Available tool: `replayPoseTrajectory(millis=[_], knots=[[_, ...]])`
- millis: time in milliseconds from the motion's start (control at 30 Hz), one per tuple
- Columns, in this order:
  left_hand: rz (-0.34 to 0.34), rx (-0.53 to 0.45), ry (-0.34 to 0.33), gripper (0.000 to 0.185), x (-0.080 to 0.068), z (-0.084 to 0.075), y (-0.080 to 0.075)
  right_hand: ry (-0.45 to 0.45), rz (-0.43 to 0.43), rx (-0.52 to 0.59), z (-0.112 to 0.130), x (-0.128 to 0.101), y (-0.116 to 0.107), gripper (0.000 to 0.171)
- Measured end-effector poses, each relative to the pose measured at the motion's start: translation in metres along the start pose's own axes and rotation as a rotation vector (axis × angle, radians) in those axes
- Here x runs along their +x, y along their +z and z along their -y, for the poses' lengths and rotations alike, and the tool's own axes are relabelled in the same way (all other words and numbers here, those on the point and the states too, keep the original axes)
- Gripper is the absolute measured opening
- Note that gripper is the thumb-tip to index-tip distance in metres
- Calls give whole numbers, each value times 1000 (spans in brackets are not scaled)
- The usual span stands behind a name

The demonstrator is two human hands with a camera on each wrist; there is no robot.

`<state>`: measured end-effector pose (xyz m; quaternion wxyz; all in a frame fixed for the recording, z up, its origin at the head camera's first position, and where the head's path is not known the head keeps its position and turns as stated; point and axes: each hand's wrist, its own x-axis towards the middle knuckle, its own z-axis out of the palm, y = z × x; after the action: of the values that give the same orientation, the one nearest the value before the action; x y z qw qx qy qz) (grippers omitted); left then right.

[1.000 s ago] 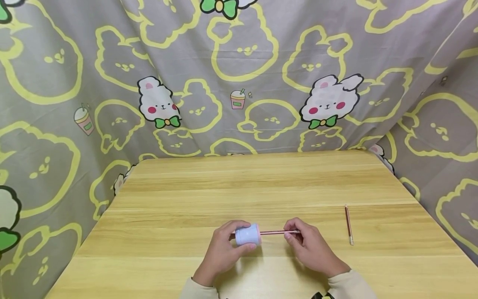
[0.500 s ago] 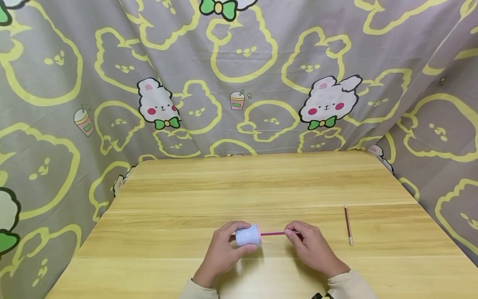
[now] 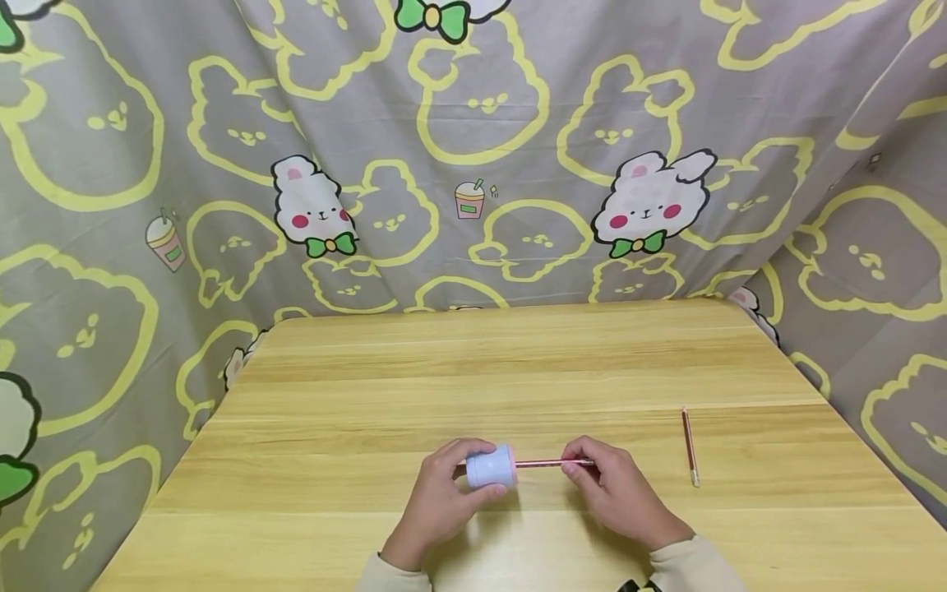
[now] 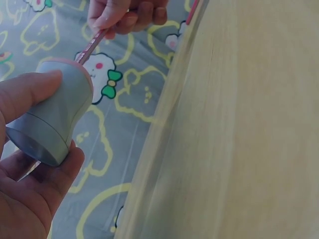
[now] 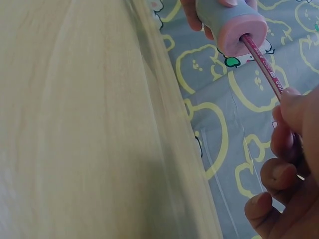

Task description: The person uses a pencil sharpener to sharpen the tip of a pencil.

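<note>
Head view is showing a wooden table (image 3: 518, 370) running from near to far, with a cartoon-rabbit curtain (image 3: 473, 148) hanging behind it and to both sides. Near the front edge, the left hand (image 3: 436, 497) is wrapping its fingers and thumb around a small pale blue sharpener (image 3: 491, 466) with a pink end, holding it just above the tabletop. The right hand (image 3: 610, 485) is pinching a pink pencil (image 3: 543, 463) by its right end, and the pencil's left end is sitting inside the hole in the sharpener's pink face (image 5: 242, 31). The two hands are facing each other, near but apart, with the pencil bridging them. A second pencil (image 3: 690, 445) is lying on the table well to the right, untouched.

To do this well, I judge the pencil should be kept straight in line with the hole, since any tilt could snap the lead. The left hand should be holding the sharpener steady while the right is turning the pencil with light inward pressure. Whether the tip is already sharp cannot be told, as it is hidden inside.
</note>
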<state>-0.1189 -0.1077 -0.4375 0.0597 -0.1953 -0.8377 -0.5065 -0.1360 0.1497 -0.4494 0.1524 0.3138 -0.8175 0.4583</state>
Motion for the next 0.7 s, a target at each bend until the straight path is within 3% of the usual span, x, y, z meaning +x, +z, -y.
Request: replayPoseTrajectory(millis=[267, 533, 700], knots=[[0, -1, 19, 41, 0, 1, 0, -14, -22, -71, -1, 1, 1, 13], [-2, -9, 5, 40, 0, 1, 0, 12, 18, 32, 1, 0, 0, 13], [4, -19, -6, 40, 0, 0, 0, -3, 8, 31, 1, 0, 0, 13]])
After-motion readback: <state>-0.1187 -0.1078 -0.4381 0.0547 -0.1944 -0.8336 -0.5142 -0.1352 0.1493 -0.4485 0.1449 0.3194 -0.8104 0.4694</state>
